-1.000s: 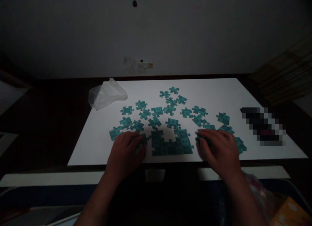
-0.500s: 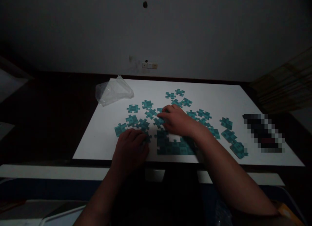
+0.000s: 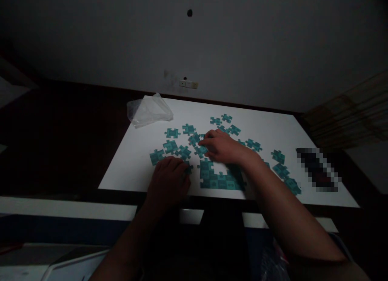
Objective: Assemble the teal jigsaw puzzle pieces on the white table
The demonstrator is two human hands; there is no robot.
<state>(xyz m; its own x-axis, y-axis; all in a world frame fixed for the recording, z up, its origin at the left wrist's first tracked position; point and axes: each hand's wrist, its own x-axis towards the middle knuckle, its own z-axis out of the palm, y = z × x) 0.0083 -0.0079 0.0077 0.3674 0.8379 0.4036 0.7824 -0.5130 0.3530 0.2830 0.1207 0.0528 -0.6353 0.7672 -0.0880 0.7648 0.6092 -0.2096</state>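
Observation:
Teal puzzle pieces (image 3: 172, 132) lie scattered on a white board (image 3: 127, 168). A joined block of pieces (image 3: 220, 181) sits at the board's near edge. My left hand (image 3: 169, 180) rests palm down left of that block, fingers curled over a loose piece (image 3: 188, 168). My right hand (image 3: 222, 145) reaches across above the block, its fingertips pinched on a loose teal piece (image 3: 201, 148) among the scattered ones.
A crumpled clear plastic bag (image 3: 150, 110) lies at the board's far left corner. A dark blurred object (image 3: 318, 168) sits at the right edge. More loose pieces (image 3: 281, 170) lie to the right. A wall socket (image 3: 188, 84) is on the wall behind.
My right hand left the pieces at the right of the block and reached leftward and forward to the middle of the scatter. The left hand stayed put. The view shifted slightly.

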